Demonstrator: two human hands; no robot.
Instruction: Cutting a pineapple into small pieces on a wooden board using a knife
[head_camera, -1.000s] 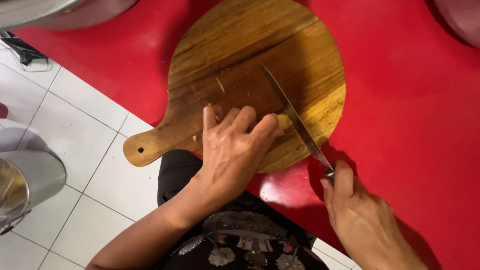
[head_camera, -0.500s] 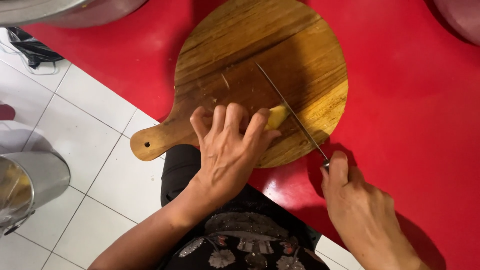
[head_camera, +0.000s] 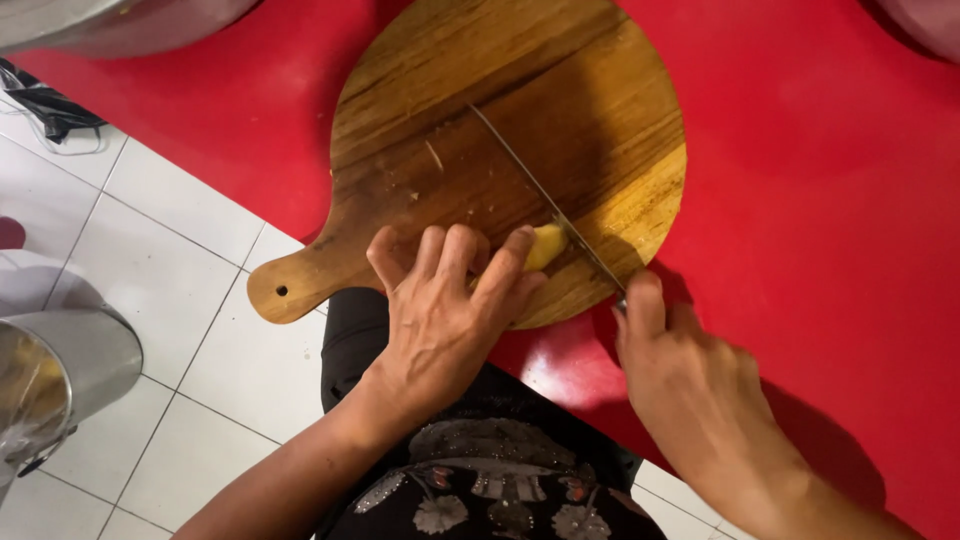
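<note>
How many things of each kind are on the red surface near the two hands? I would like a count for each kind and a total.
Round wooden cutting board: 1
Knife, in the right hand: 1
Yellow food piece, under the left hand: 1
Total: 3

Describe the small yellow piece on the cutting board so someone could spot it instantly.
Find the round wooden cutting board on the red surface. At its near edge, the left hand pins a small piece of food against the knife blade. It is the only pale yellow thing there.
</note>
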